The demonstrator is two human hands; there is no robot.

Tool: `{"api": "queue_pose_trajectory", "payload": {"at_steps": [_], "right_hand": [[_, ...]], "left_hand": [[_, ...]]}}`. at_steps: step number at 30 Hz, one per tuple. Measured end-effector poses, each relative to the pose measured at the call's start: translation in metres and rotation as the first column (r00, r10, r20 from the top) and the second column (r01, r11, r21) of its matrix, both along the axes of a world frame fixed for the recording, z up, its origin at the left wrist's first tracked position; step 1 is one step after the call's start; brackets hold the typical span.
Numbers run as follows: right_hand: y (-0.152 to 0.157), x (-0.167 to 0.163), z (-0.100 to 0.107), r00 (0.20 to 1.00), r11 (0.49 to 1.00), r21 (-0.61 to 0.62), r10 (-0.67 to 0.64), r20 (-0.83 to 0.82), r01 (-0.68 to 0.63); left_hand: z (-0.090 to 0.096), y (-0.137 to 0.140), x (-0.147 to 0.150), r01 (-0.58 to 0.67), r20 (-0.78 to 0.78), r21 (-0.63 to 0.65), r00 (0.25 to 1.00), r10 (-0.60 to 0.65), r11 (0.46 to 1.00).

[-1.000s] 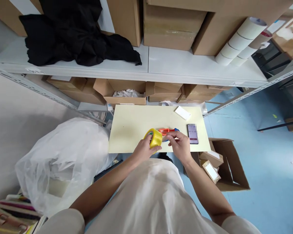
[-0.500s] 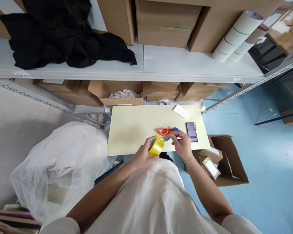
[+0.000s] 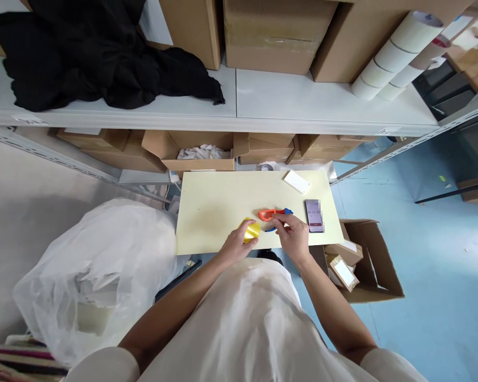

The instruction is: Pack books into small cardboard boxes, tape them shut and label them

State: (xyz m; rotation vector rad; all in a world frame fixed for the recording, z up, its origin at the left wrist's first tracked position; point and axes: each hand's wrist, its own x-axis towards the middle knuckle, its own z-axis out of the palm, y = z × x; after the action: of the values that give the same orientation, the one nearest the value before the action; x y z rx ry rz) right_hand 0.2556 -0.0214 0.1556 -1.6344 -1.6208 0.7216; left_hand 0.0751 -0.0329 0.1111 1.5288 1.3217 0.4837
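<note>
My left hand (image 3: 239, 243) is wrapped round a roll of yellow tape (image 3: 252, 232), holding it above the front edge of the pale board (image 3: 211, 199). Fingers and thumb pinched together, my right hand (image 3: 292, 234) is just to the right of the roll; what lies between its fingertips is too small to make out. Behind that hand a red and blue plastic tool (image 3: 266, 214), shaped like a tape dispenser, lies on the board, partly covered by the fingers. To the right is a phone (image 3: 314, 216) with a timer on its screen.
A small white box (image 3: 297, 181) lies at the board's back right. Shelves with cardboard boxes (image 3: 276, 37) and black cloth (image 3: 103, 53) rise behind. A big translucent bag (image 3: 103, 276) stands left, an open carton (image 3: 372, 260) at the right on the floor.
The tape roll has turned in my left hand and moved slightly left. My right hand has shifted a little left, its fingers still pinched. The view has shifted slightly.
</note>
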Motion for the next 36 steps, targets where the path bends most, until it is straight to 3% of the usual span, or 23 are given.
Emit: {"api": "queue_pose_trajectory", "payload": {"at_steps": [6, 12, 19, 24, 30, 36], "right_hand": [[0.02, 0.016, 0.0, 0.981, 0.981, 0.029, 0.191, 0.034, -0.192], [0.024, 0.022, -0.01, 0.941, 0.953, 0.044, 0.288, 0.18, -0.3], [0.037, 0.013, -0.01, 0.865, 0.897, -0.051, 0.438, 0.245, -0.439], [0.043, 0.013, -0.01, 0.872, 0.893, -0.084, 0.451, 0.19, -0.443], [0.029, 0.019, -0.028, 0.836, 0.848, -0.05, 0.529, 0.147, -0.528], [-0.008, 0.001, -0.061, 0.928, 0.928, 0.036, 0.37, 0.036, -0.371]], "left_hand": [[-0.005, -0.001, -0.001, 0.009, 0.187, -0.047, 0.982, 0.0, 0.999], [-0.005, 0.0, 0.005, -0.113, 0.06, -0.037, 0.991, 0.116, 0.993], [-0.007, 0.001, 0.0, -0.13, 0.164, -0.203, 0.973, 0.164, 0.971], [-0.015, -0.001, 0.0, -0.195, 0.165, -0.221, 0.958, 0.233, 0.956], [-0.029, -0.003, 0.004, -0.337, 0.227, -0.211, 0.896, 0.381, 0.918], [-0.037, -0.013, 0.016, -0.408, 0.446, -0.319, 0.732, 0.515, 0.856]]}}
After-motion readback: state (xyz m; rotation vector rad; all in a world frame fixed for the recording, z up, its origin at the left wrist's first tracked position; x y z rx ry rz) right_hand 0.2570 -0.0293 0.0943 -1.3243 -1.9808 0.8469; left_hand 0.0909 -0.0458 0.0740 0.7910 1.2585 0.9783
